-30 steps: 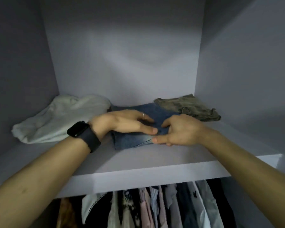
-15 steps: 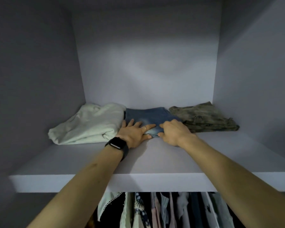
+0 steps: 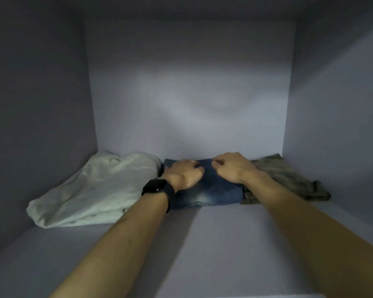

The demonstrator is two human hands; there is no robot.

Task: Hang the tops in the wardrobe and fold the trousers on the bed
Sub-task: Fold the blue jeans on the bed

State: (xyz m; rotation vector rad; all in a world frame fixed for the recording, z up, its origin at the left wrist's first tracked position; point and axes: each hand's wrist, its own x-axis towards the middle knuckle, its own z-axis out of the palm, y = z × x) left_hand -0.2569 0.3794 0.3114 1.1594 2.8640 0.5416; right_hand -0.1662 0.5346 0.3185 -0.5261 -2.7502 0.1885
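1. Risk, as judged: jeans (image 3: 211, 193) sat wedged between white garment (image 3: 99, 190) and camo trousers (image 3: 289, 181); an off-centre push or pull could drag a neighbour askew or undo the fold.
2. Risk, as judged: camo trousers lay loosely folded, one end trailing toward the shelf (image 3: 202, 244) front. The right forearm crossed above them and could snag them on withdrawal.
3. Left grip (image 3: 184, 175): palm down on jeans, fingers bent. Whether fabric was pinched could not be told.
4. Right grip (image 3: 232, 168): fingers curled, knuckles up, on the jeans' far right part. Cloth held or bare fist could not be told.
5. Position: jeans lay folded at the shelf's back, close to the rear wall, directly beneath both grips, with their near edge showing clear of them.
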